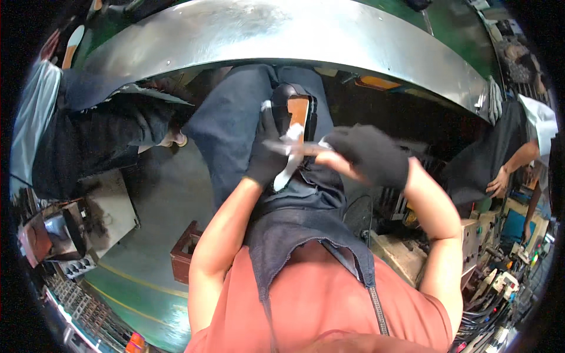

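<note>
A black shoe (283, 97) lies across my lap, a long brown-and-white insole-shaped piece (298, 112) showing along it. My left hand (266, 148), in a black glove, is closed round the shoe's left side. Over the near part of the shoe comes my right hand (368, 154), in a black glove with bare fingertips. Its fingers are pinched and smeared by motion. A thin pale blurred shape (303, 148) runs from these fingertips across the shoe towards my left hand; its kind cannot be made out.
A curved metal bench (282, 35) spans the far side, just beyond my knees. People sit close by on the left (112, 123) and right (491, 153). A brown box (183, 253) stands on the floor at left; a machine with cables (488, 294) is at near right.
</note>
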{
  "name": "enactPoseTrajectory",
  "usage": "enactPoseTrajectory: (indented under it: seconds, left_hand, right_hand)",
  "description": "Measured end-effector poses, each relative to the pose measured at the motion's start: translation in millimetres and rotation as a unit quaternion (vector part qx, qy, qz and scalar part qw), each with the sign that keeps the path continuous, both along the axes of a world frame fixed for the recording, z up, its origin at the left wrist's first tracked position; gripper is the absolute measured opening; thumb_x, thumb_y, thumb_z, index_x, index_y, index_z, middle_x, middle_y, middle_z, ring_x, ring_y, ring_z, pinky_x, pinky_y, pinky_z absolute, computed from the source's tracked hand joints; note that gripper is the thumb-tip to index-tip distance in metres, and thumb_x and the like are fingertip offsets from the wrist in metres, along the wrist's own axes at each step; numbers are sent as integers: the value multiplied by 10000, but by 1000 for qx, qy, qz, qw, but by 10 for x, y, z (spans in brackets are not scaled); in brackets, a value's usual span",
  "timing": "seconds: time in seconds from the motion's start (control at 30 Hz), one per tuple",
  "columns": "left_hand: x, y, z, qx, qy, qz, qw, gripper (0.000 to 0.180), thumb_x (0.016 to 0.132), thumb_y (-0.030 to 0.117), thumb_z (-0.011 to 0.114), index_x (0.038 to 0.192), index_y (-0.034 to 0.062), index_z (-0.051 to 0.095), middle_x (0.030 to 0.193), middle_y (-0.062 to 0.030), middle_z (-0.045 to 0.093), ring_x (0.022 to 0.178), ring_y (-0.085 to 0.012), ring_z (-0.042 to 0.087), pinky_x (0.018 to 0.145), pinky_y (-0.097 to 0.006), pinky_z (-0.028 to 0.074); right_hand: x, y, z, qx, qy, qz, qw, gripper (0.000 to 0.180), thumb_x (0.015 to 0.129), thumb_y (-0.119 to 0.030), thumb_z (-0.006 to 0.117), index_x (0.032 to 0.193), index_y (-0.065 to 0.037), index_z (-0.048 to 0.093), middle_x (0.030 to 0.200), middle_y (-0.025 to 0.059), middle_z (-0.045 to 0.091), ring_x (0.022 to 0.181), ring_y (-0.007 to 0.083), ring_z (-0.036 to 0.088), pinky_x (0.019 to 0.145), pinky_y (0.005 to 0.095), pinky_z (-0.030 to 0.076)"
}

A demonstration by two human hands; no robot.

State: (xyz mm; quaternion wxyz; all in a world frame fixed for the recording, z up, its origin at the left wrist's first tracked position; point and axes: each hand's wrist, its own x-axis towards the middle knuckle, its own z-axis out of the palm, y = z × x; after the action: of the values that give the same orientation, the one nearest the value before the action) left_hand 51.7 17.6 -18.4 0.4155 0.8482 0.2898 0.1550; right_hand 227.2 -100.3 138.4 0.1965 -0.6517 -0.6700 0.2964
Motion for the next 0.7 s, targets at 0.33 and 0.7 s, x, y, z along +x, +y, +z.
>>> enactPoseTrajectory:
  seconds: [0.33, 0.7]
  left_hand:
    - [-573, -598, 79, -296, -6, 104, 950, 682, 781, 190, 719, 1298, -26, 331, 1131, -173, 550, 1050, -259, 555, 887, -363, 449]
    - [-467, -468, 195, -339, -24, 21, 940, 587, 744, 273, 783, 1148, -6, 462, 1055, -172, 606, 970, -245, 603, 837, -358, 475]
  right_hand:
    - [-328, -765, -862, -180, 303, -167, 921, 407, 993, -387, 459, 1029, -15, 620, 766, 24, 606, 685, 126, 529, 673, 279, 464]
    - [-448, -756, -954, -124, 81, -110, 983, 266, 925, -284, 547, 895, -26, 606, 767, 201, 600, 676, 386, 576, 598, 416, 448]
